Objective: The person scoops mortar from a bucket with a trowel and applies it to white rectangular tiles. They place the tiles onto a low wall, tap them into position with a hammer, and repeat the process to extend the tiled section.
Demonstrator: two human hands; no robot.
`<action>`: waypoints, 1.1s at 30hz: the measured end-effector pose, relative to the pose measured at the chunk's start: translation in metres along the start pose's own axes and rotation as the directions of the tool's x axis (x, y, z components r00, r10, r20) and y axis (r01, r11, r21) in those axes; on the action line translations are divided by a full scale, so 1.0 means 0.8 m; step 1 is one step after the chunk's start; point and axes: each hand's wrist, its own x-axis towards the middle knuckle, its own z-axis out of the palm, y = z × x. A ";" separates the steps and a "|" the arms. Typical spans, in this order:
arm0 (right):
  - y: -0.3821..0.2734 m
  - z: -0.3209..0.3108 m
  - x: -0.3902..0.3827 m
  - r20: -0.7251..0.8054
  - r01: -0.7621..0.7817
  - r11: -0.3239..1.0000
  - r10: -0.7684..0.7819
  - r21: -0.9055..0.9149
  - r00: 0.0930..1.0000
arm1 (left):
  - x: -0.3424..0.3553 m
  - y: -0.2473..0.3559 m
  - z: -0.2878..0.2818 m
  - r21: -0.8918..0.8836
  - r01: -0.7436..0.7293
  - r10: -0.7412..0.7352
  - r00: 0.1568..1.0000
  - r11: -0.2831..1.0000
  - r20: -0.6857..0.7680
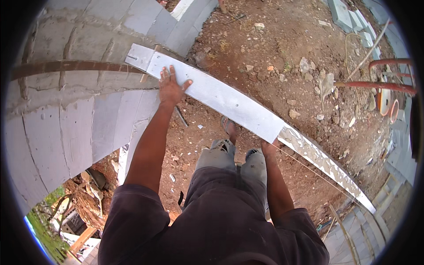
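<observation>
A long, pale grey block or panel (221, 95) slants across the view from the far left toward the middle right. On its top near the left end, my left hand (171, 88) lies with the fingers spread and the thumb apart. My right hand (267, 148) is at the near edge by the right end. Its fingers are hidden by the panel, so I cannot see how they hold it. Beyond that end runs a strip with flaking white paint (327, 155). A thin string (309, 164) stretches beside it from near my right hand.
A grey block wall (73, 126) with mortar and a brown bar (79, 66) stands on the left. Rubble lies on the brown dirt (265, 53). Pale blocks (342, 15) are at the far right, near red metal tubes (375, 85). Another block wall (366, 229) is at the lower right.
</observation>
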 end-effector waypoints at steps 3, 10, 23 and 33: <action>-0.038 -0.025 0.000 -0.113 0.216 0.944 -0.193 0.247 0.975 | -0.003 -0.015 0.002 -0.023 -0.020 0.019 0.999 1.000 -0.028; -0.056 -0.036 -0.021 -0.364 0.178 0.906 -0.028 0.385 0.931 | 0.011 -0.009 0.002 -0.031 -0.138 0.138 0.990 0.990 0.005; 0.008 -0.081 -0.068 0.287 -0.084 0.996 0.079 0.008 0.955 | 0.044 -0.053 0.011 -0.044 -0.169 0.172 0.980 0.985 0.096; -0.011 -0.058 -0.058 0.584 -0.218 0.960 0.279 -0.174 0.762 | 0.028 -0.036 0.004 -0.055 -0.171 0.174 0.983 0.984 0.065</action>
